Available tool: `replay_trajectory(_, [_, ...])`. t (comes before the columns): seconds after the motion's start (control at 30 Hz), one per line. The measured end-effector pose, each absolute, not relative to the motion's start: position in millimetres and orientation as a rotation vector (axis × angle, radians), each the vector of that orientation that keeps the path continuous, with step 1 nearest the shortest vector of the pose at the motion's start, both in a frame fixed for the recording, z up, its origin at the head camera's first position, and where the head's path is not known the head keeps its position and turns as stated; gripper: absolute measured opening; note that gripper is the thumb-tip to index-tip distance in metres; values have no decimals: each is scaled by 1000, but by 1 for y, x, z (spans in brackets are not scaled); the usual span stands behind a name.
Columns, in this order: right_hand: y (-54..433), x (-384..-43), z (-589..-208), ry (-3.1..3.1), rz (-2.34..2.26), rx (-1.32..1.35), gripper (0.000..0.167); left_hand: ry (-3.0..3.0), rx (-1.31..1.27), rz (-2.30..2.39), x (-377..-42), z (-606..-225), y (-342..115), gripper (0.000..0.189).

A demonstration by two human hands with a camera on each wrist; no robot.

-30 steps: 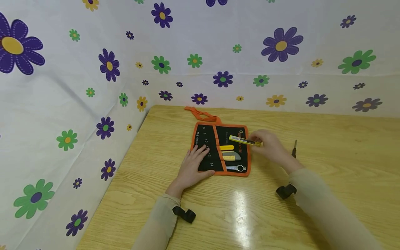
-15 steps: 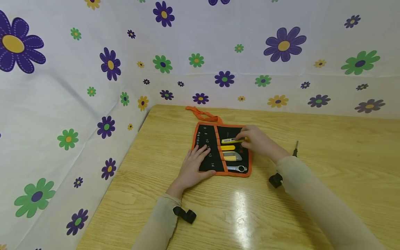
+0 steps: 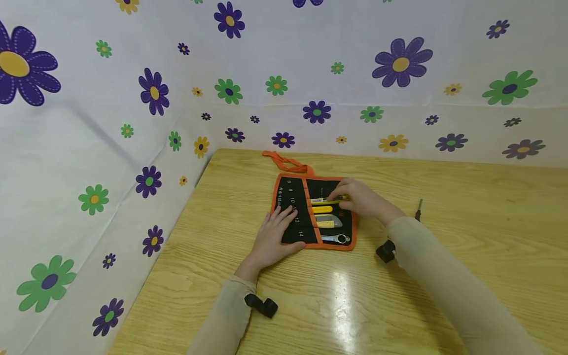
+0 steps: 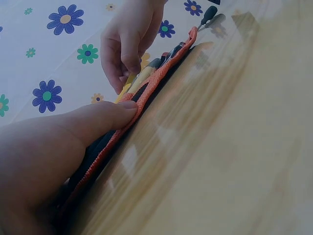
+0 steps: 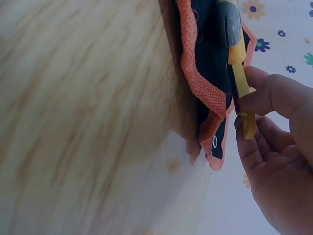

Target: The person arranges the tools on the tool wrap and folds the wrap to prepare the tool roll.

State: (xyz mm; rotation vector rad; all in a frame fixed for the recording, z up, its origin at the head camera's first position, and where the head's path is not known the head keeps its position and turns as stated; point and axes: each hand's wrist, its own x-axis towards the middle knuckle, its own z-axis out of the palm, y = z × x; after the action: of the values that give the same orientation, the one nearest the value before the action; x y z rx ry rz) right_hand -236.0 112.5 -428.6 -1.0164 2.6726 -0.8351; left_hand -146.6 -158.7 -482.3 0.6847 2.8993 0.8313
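Note:
A black tool roll (image 3: 287,236) with orange edging lies spread on the wooden table. My left hand (image 3: 271,237) rests on its left half, fingers spread; in the left wrist view the thumb (image 4: 110,115) presses near the orange edge. Over the right half, my right hand (image 3: 363,198) pinches a slim yellow-and-black piece (image 5: 248,125) with a white label between thumb and fingers. Its labelled end is at the row of pockets. Below it, the pockets hold a yellow handle (image 3: 322,210), a grey-and-yellow utility knife (image 3: 329,222) and a ring wrench (image 3: 336,239).
A dark-handled screwdriver (image 3: 418,211) lies on the table (image 3: 488,236) to the right, beyond the right forearm. An orange strap (image 3: 286,162) trails from the roll's top edge. Flower-printed cloth (image 3: 266,59) stands behind and to the left of the table.
My right hand has moved left and lowered the slim yellow piece from above the roll to the pockets, its labelled end going further left. The left hand has stayed put.

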Motion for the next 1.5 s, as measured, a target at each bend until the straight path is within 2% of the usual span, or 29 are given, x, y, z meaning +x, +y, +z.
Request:
replay_trajectory(0.37, [100,-239,-441,2641,-835,-1172,31,2903,671,835,-145,-484,-159,82])
replay_trajectory(0.53, [91,-238,-445,2692,-831,-1191,29,2898,679,839,-145,-483,-157,81])
replay_trajectory(0.77, [100,-234,-440,2707,-871,-1004,27,2906,705,829,-146,-486,-157,81])
replay_trajectory(1.0, [113,-231,-440,2774,-907,-791,13,2913,705,833,-147,-484,-158,82])
replay_trajectory(1.5, [104,-227,-442,2753,-946,-790,17,2913,681,833,-146,-482,-159,82])
